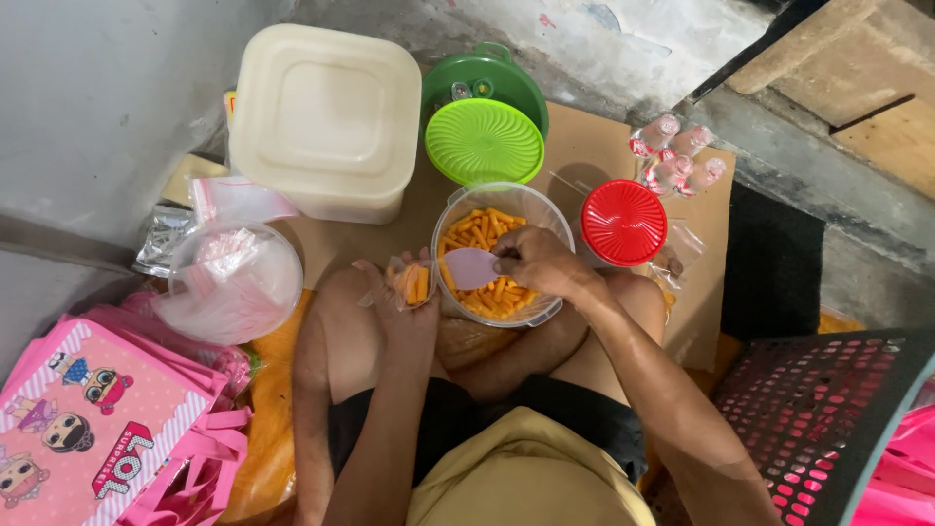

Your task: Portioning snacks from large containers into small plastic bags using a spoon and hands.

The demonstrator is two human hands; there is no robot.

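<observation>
Head view shows a person sitting on the floor, knees apart, working over a clear round tub of orange snack sticks. Their right hand is closed on a pale scoop held at the tub's near rim. Their left hand grips a small clear bag partly filled with sticks, just beside the tub. Behind sit a cream lidded box, a green lid and a red lid. Pink cartoon bags lie at the left.
</observation>
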